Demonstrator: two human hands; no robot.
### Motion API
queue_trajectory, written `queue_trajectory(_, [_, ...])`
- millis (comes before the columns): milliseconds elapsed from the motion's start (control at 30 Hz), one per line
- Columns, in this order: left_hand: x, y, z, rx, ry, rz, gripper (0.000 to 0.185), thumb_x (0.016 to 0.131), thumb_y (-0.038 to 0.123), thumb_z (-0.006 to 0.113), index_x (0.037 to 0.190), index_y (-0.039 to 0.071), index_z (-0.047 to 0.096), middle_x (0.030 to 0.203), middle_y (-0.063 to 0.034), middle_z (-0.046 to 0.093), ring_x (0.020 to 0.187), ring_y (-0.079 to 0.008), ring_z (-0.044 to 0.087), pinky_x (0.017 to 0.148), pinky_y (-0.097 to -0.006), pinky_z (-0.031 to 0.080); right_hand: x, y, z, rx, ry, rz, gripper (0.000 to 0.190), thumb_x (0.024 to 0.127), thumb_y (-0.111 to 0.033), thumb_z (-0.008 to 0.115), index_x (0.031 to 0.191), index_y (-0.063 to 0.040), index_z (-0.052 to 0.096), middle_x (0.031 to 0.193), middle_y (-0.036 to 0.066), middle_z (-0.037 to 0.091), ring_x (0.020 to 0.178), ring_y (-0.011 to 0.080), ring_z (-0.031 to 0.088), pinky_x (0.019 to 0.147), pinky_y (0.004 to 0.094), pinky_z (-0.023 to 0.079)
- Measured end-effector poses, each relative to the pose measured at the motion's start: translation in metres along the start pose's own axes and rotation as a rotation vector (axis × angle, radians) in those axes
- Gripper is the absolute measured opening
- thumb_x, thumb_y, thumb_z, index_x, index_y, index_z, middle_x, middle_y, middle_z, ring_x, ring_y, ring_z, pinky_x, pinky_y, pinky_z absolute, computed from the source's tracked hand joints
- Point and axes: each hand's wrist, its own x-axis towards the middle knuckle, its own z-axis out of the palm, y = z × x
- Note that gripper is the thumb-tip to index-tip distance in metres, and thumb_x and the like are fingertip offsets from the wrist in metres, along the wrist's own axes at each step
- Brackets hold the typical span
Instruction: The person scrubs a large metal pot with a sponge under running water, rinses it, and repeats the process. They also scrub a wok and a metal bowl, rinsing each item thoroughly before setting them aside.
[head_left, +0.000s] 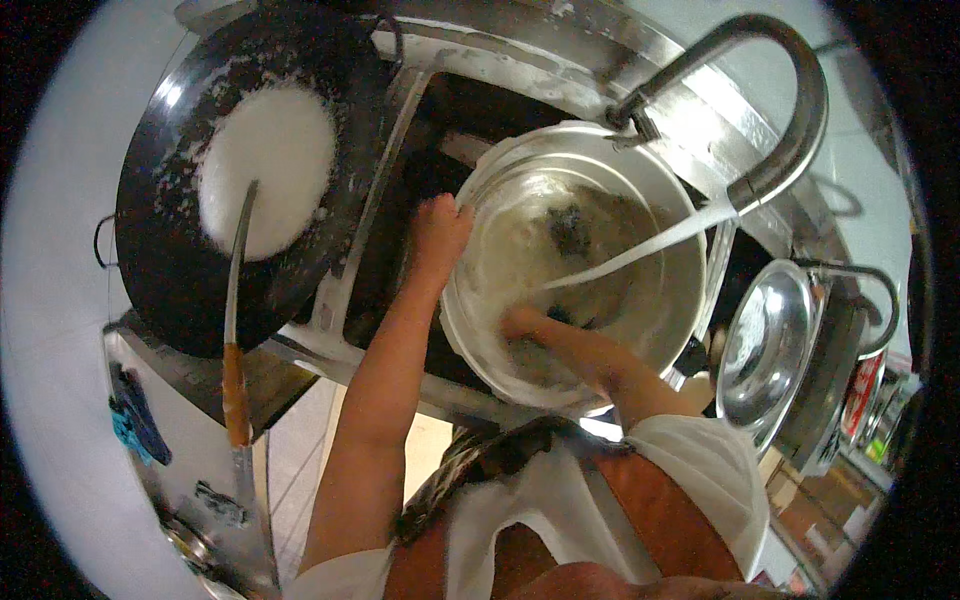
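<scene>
My left hand (442, 229) grips the left rim of a large, pale metal pot (686, 315) in the sink. Inside the pot, my right hand (521, 324) reaches low into cloudy water (517, 247), its fingers blurred and partly under the surface. Whether it holds anything cannot be made out. A white stream of water (652, 241) runs from the curved metal faucet (814, 120) and lands close to my right hand. A dark patch (570, 229) shows in the water towards the far side; what it is stays unclear.
Left of the sink stands a big black wok (150, 217) holding white foamy liquid (270, 165). A long-handled utensil (234, 360) rests in it, its wooden grip towards me. A shiny metal basin (769, 345) stands on the right beside a second faucet (889, 300).
</scene>
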Motion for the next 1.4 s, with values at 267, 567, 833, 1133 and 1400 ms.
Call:
queue_trajectory(267, [-0.002,0.001,0.004,-0.177,0.016,-0.079,0.058,0.075,0.052,0.054,0.067,-0.006,0.055,0.062,-0.0242,0.054,0.059,-0.0379,0.053,0.057,-0.0430,0.042,0.013,-0.159,-0.059,0.885,0.015,-0.150,0.034,0.085,-0.036,0.041,0.102,-0.008,0.051,0.089,0.009,0.056,0.075,0.0211,0.052,0.062,0.0345,0.044])
queue_trajectory(567, [0.001,0.011,-0.001,0.029,0.066,0.044,0.063,0.081,0.053,0.042,0.064,-0.005,0.056,0.070,-0.0255,0.056,0.069,-0.0410,0.055,0.060,-0.0443,0.043,-0.193,-0.098,-0.071,-0.319,-0.524,0.101,0.050,0.073,-0.028,0.059,0.117,-0.007,0.047,0.109,0.012,0.053,0.099,0.0229,0.048,0.087,0.0333,0.036])
queue_trajectory(833, [0.005,0.004,-0.002,0.024,-0.063,-0.050,0.070,0.086,0.053,0.023,0.075,-0.005,0.061,0.081,-0.0266,0.057,0.075,-0.0420,0.055,0.069,-0.0472,0.044,-0.031,-0.127,-0.250,-1.634,0.448,-0.913,0.034,0.074,-0.012,0.048,0.108,-0.009,0.048,0.111,0.017,0.042,0.102,0.0349,0.041,0.077,0.0452,0.040])
queue_trajectory(1133, [0.001,0.002,0.000,0.035,0.086,0.083,0.072,0.086,0.053,0.022,0.064,-0.004,0.061,0.072,-0.0263,0.057,0.070,-0.0428,0.055,0.066,-0.0473,0.044,0.003,-0.026,-0.029,-1.051,0.247,-0.642,0.049,0.058,-0.015,0.065,0.106,-0.008,0.054,0.107,0.018,0.048,0.097,0.0343,0.045,0.077,0.0417,0.042])
queue_trajectory(1400, [-0.006,0.014,-0.006,0.108,0.109,-0.030,0.065,0.087,0.049,0.028,0.062,-0.002,0.060,0.069,-0.0235,0.057,0.064,-0.0416,0.055,0.062,-0.0487,0.044,-0.002,-0.031,-0.098,-0.804,0.163,-0.331,0.033,0.067,-0.017,0.062,0.096,-0.003,0.055,0.093,0.018,0.053,0.083,0.0319,0.052,0.074,0.0401,0.043])
